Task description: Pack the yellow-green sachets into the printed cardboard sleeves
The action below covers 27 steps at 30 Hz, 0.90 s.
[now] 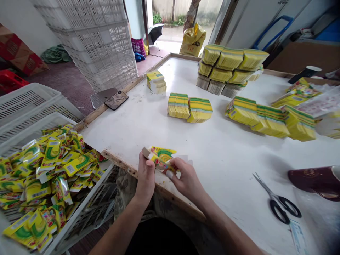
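Left hand point(147, 174) and right hand point(188, 177) both hold one small yellow carton point(160, 163) above the near edge of a white-topped bench point(217, 152), close to its near left corner. The left fingers and thumb close around the carton's greyish end; the right thumb and fingers pinch its other end. Just beyond it shows another yellow printed piece point(165, 153); whether it is held or lying cannot be told.

Outside the near left corner, a white plastic crate point(84, 209) is heaped with loose yellow cartons point(50, 173). A phone point(117, 100) lies at the bench's left edge. Two yellow bundles point(179, 106) sit side by side mid-bench, and a row of bundles point(271, 118) stands further right. Toward the far edge rises a tiered stack of bundles point(230, 71). Black-handled scissors point(285, 207) lie on the right side, near a dark maroon mug point(310, 180).
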{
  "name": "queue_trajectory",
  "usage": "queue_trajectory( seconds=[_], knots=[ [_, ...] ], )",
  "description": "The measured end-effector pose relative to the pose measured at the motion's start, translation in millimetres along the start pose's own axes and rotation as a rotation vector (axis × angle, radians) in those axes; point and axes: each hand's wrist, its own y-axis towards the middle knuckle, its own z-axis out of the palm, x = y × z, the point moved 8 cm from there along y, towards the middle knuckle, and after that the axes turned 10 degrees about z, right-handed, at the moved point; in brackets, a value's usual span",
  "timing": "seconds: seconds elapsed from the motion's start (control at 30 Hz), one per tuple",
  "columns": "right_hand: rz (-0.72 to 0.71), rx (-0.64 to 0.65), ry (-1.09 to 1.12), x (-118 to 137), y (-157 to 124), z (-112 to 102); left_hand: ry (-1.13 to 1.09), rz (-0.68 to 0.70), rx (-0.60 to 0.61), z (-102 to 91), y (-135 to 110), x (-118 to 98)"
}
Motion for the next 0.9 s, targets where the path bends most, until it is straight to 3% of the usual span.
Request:
queue_trajectory(
  seconds=[0.07,0.17,0.23,0.3,0.4,0.47,0.53,0.6,0.7,0.77,0.83,0.9],
  knots=[
    [-0.001,-0.048,-0.002,-2.2,2.2,-10.7,0.072,0.021,0.082,-5.8,-0.9,-1.8],
    [-0.043,-0.087,-0.010,-1.6,3.0,-20.2,0.161,-0.047,0.080,-27.3,3.4,-3.3],
    [-0.105,-0.150,-0.070,2.4,0.5,-25.6,0.213,-0.003,0.086,-39.9,12.0,-20.4],
    [-0.203,-0.257,-0.210,10.8,-5.5,-30.8,0.266,0.137,0.125,-45.1,21.3,-52.4],
    [-0.428,-0.366,-0.461,30.3,-20.1,-26.7,0.505,0.302,0.339,-29.1,23.9,-92.3],
    [-0.564,-0.328,-0.528,39.2,-28.1,-16.3,0.760,0.276,0.533,-10.9,18.2,-91.3],
    [-0.614,-0.282,-0.510,41.3,-30.3,-10.5,0.939,0.166,0.696,2.3,10.2,-71.3],
    [-0.517,-0.294,-0.410,34.0,-23.0,-16.3,1.024,0.074,0.747,7.0,4.5,-48.9],
    [-0.195,-0.242,-0.096,6.3,-3.8,-27.0,1.104,0.096,0.659,4.8,0.3,-30.7],
    [-0.005,-0.037,0.145,-10.1,4.5,-14.9,1.103,0.183,0.644,7.6,-7.2,-26.6],
    [0.120,0.191,0.355,-15.9,4.1,5.4,1.048,0.291,0.704,16.7,-19.0,-25.5],
    [0.219,0.311,0.521,-18.1,0.3,19.9,0.995,0.397,0.759,26.0,-29.8,-26.9]
  ],
)
